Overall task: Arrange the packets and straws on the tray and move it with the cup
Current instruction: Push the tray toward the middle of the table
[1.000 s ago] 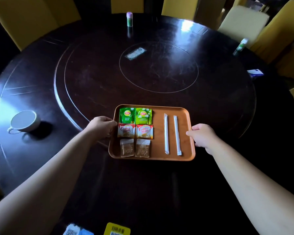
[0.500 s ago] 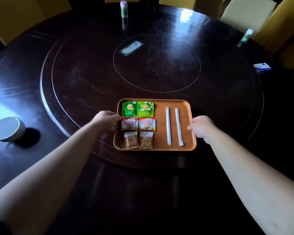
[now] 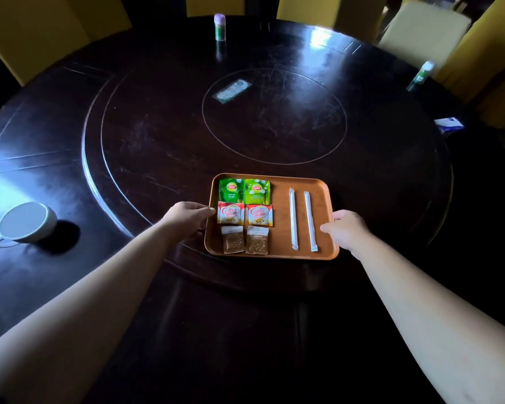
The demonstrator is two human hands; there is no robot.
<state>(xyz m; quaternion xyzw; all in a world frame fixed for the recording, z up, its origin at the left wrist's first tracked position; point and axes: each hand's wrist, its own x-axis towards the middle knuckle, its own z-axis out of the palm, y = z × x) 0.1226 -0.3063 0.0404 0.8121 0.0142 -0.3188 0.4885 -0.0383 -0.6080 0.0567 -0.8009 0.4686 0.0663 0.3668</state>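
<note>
An orange tray [image 3: 281,217] sits on the raised turntable ring of the dark round table. On its left half lie two green Lipton packets [image 3: 244,191], two red Coffee-mate packets [image 3: 245,213] and two brown packets [image 3: 244,239], in neat rows. Two white wrapped straws [image 3: 301,220] lie side by side on its right half. My left hand [image 3: 187,217] grips the tray's left rim. My right hand [image 3: 347,229] grips the right rim, thumb on top. A white cup [image 3: 27,224] stands far left on the table's outer ring, apart from the tray.
A small purple-capped bottle [image 3: 219,27] stands at the far edge. Another small bottle [image 3: 421,75] and a blue-white pack [image 3: 449,124] are at the right edge. A flat card [image 3: 231,91] lies near the table's centre. Yellow chairs [image 3: 420,27] surround the table.
Both hands have carried the tray forward, away from me, onto the turntable ring. The packets and straws kept their places on it. The cup has stayed put.
</note>
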